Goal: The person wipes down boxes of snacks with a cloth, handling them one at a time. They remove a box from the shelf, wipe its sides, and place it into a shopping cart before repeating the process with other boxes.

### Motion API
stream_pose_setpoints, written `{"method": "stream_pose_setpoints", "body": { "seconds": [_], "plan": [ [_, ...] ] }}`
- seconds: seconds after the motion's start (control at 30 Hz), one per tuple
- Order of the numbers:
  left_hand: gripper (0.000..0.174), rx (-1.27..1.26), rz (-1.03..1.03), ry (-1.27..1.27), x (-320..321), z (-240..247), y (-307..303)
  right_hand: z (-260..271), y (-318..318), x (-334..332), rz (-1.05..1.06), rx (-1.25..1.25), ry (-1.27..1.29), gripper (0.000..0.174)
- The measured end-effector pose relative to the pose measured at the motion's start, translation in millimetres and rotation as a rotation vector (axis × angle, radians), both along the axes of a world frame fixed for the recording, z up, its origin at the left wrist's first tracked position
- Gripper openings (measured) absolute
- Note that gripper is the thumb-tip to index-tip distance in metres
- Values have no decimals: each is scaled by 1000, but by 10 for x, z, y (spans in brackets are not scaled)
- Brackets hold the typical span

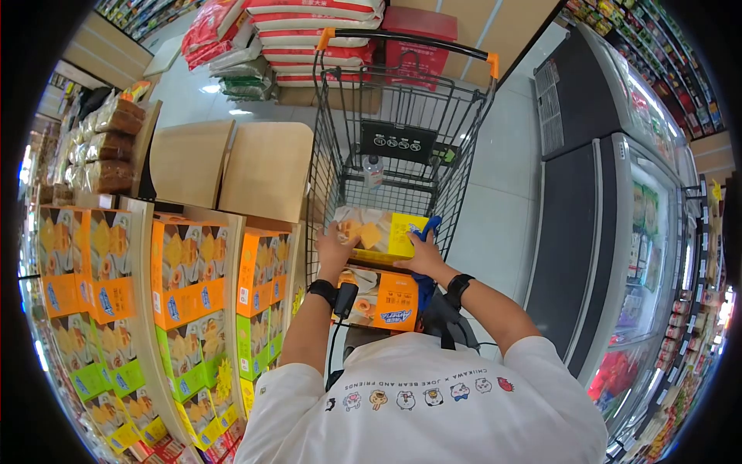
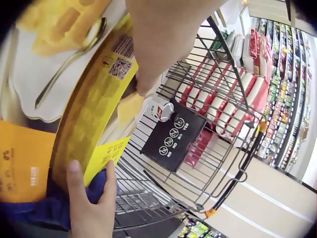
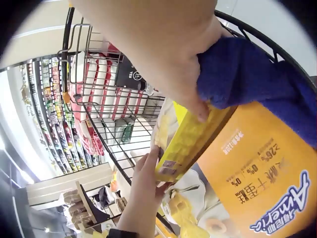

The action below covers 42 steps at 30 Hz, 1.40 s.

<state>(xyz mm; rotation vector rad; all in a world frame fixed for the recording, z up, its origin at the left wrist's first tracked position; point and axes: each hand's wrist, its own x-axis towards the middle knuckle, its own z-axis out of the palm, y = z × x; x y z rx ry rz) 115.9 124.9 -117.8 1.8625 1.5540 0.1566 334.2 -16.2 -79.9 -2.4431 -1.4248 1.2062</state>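
Note:
Both hands grip a yellow snack box (image 1: 372, 230) with biscuits pictured on it, over the near end of the shopping cart. My left hand (image 1: 335, 249) holds its left end, thumb over the top. At the opposite end my right hand (image 1: 423, 254) has its thumb on the yellow panel. An orange snack box (image 1: 396, 298) lies nearer my body, its printed panel facing up in the right wrist view. Dark blue cloth (image 3: 237, 72) bunches beside my right hand, against the boxes. The left wrist view shows a barcode and QR code on the yellow box's side (image 2: 99, 106).
The black wire cart (image 1: 328, 147) holds a bottle (image 1: 372, 172) further in. Shelves of orange, green and yellow snack boxes (image 1: 189, 271) stand at left. Freezers (image 1: 572, 224) line the right side. Stacked red-and-white sacks (image 1: 309, 39) lie beyond the cart.

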Motion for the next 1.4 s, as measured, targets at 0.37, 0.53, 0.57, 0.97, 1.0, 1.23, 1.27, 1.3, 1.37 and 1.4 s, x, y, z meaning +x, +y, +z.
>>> {"method": "stream_pose_setpoints", "body": {
  "seconds": [0.37, 0.53, 0.57, 0.97, 1.0, 1.23, 1.27, 1.3, 1.37, 1.4],
  "plan": [
    [98, -111, 10, 71, -14, 64, 41, -158, 134, 68, -203, -125, 12, 102],
    [106, -317, 20, 120, -35, 14, 168, 133, 284, 173, -677, -216, 374, 102],
    [106, -293, 28, 153, -22, 34, 159, 16, 274, 192, -765, -211, 440, 100],
    [81, -348, -118, 338, -104, 133, 144, -515, 269, 144, -854, -329, 446, 86],
    [82, -342, -116, 348, -95, 134, 123, -514, 275, 119, -793, -320, 359, 86],
    [91, 9, -197, 342, 32, 182, -58, -416, 184, 68, -243, -75, -42, 105],
    [90, -12, -215, 366, 40, 153, -67, -377, 194, 83, -183, -58, -69, 107],
    [89, -35, -232, 391, 48, 149, -75, -390, 207, 126, -139, -63, -67, 109],
    [86, -61, -277, 429, 57, 142, -72, -418, 236, 191, -61, -107, -45, 110],
    [84, -66, -304, 444, 60, 175, -63, -410, 251, 214, -25, -147, -23, 110]
  ]
}}
